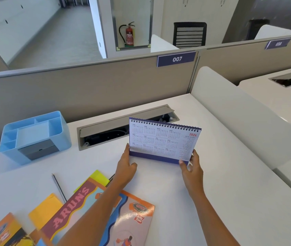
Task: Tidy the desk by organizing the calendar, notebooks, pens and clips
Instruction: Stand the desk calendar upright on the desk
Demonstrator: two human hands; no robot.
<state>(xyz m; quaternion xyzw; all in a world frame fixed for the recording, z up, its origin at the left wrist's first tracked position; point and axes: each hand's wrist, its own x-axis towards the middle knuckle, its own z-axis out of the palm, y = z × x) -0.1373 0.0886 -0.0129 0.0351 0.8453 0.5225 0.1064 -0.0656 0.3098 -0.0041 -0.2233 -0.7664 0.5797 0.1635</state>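
Both hands, left hand [126,163] and right hand [191,166], pinch the calendar [162,140] by its lower corners, upright on the table [221,183] at frame centre; risk: uneven release tips it back into the open cable tray [123,129].

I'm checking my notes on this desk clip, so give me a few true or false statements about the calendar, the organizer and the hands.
1. Both hands hold the calendar, the left hand and the right hand at its lower corners. True.
2. The calendar lies flat on the desk. False: it stands upright.
3. The blue organizer is full of pens. False: its compartments look empty.
4. A pencil lies on the desk near the notebooks. True.
5. The calendar shows 2024. False: it reads 2026.
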